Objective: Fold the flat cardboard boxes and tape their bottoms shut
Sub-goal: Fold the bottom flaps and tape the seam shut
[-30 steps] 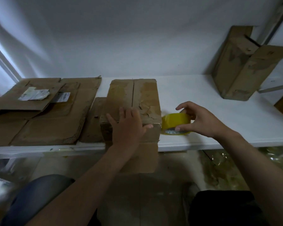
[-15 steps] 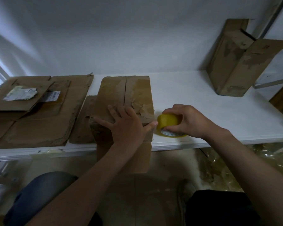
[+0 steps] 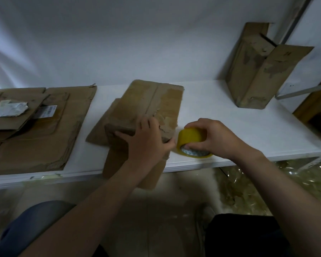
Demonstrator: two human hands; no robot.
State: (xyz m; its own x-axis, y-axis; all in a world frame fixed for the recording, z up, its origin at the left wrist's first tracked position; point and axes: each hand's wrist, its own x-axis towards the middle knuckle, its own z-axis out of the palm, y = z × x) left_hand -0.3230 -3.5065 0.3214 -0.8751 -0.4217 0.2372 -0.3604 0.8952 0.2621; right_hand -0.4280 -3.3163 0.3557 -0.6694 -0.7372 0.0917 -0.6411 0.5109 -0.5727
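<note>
The folded box (image 3: pixel 148 106) lies on the bench (image 3: pixel 230 127); the left hand (image 3: pixel 148 141) presses it, fingers spread, while at its 3 o'clock the right hand (image 3: pixel 211 138) grips the yellow tape roll (image 3: pixel 191 140).

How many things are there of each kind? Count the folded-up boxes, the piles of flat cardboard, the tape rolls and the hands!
2 folded-up brown cardboard boxes: the middle box, the far-right box
1 pile of flat brown cardboard sheets
1 yellow tape roll
2 hands: left hand, right hand
Total: 6
</note>
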